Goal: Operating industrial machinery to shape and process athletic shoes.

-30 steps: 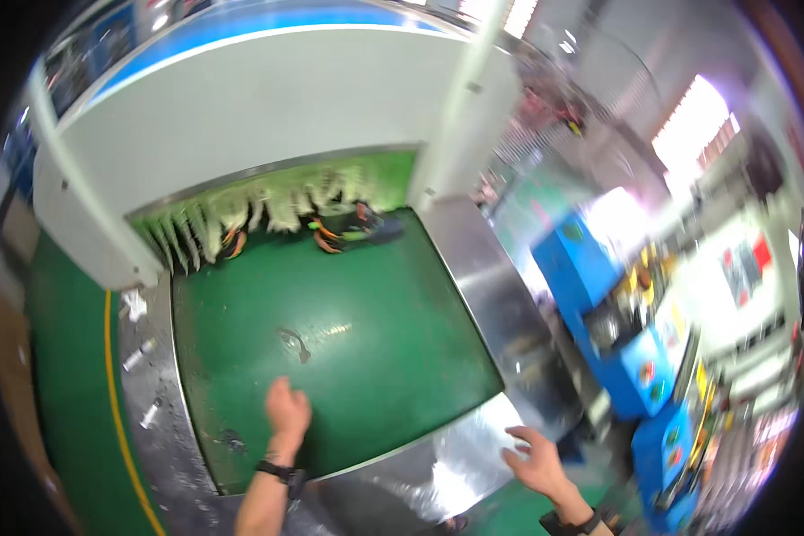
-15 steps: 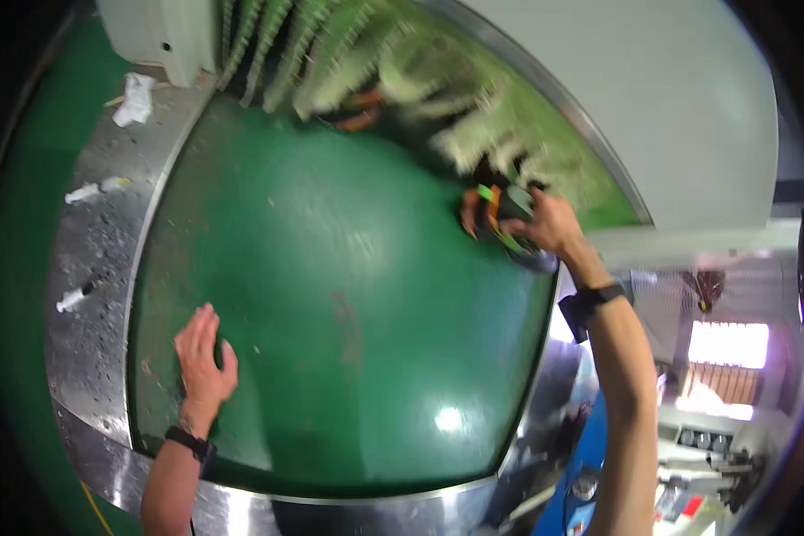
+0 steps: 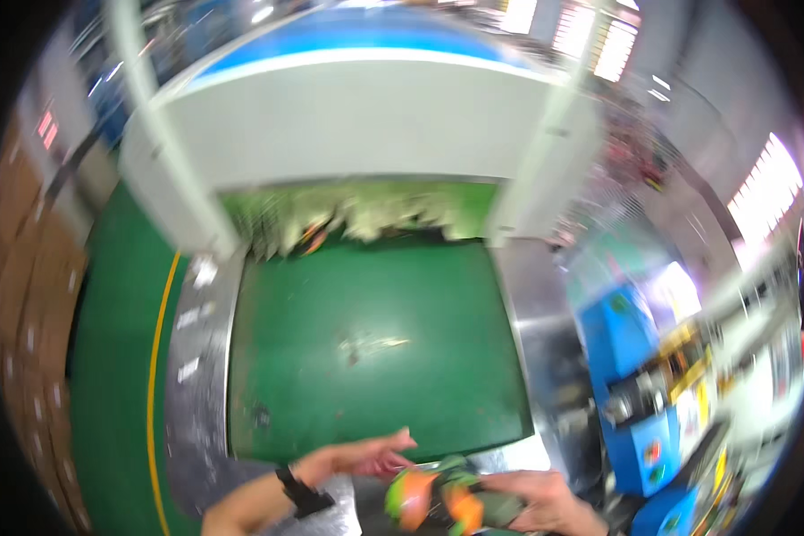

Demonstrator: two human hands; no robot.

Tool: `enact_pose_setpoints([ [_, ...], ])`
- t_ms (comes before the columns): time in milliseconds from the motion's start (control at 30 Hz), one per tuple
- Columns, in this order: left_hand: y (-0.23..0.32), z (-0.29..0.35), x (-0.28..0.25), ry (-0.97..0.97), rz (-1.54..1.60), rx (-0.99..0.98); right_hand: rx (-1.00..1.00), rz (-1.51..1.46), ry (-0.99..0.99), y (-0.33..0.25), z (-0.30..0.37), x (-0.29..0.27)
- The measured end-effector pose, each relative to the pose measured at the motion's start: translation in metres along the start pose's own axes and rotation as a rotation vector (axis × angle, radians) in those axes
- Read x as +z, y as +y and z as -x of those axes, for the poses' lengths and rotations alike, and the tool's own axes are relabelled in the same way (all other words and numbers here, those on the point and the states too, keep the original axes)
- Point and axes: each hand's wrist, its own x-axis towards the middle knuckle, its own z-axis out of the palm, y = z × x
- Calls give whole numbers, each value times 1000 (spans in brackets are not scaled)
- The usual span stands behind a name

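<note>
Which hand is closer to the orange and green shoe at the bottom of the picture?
Right. The right hand grips the orange and green shoe from its right side; the left hand is open just beside its left end.

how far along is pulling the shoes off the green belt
Done: one orange, green and dark shoe is off the green conveyor belt, at its near end. In hand: the right hand holds it in its grip, and the left hand reaches beside it. Left: another orange item sits under the curtain strips of the white machine hood.
</note>
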Motion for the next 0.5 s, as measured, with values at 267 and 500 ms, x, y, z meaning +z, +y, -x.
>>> enact_pose_setpoints([
  [267, -56, -22, 144, -140, -135, 698, 136, -759, 798, 3, 170, 51],
  [500, -111, -152, 286, 108, -204, 624, 239, -733, 812, 33, 304, 25],
])
